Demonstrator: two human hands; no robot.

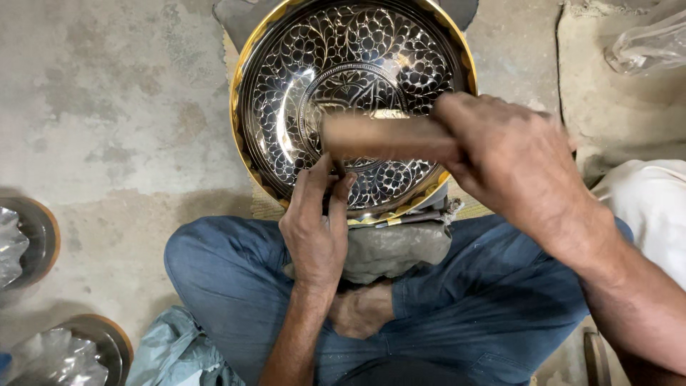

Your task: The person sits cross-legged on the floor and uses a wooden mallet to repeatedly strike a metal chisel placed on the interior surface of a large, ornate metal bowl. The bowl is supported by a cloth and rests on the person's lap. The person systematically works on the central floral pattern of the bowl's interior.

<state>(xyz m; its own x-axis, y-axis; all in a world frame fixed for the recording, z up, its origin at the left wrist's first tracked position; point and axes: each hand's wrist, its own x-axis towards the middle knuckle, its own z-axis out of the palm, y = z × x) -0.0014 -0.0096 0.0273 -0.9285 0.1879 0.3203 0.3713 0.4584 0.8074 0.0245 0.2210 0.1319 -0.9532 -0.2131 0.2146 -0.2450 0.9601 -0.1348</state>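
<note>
The left hand pinches a thin chisel against the engraved brass plate. The right hand, at three o'clock, grips a blurred wooden mallet. The plate leans at twelve o'clock above crossed legs in blue trousers; plastic-wrapped dishes lie at eight o'clock.

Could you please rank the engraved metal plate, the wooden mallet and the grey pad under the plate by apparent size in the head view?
1. engraved metal plate
2. grey pad, partly hidden
3. wooden mallet, blurred; close to the pad, so unsure.
</note>
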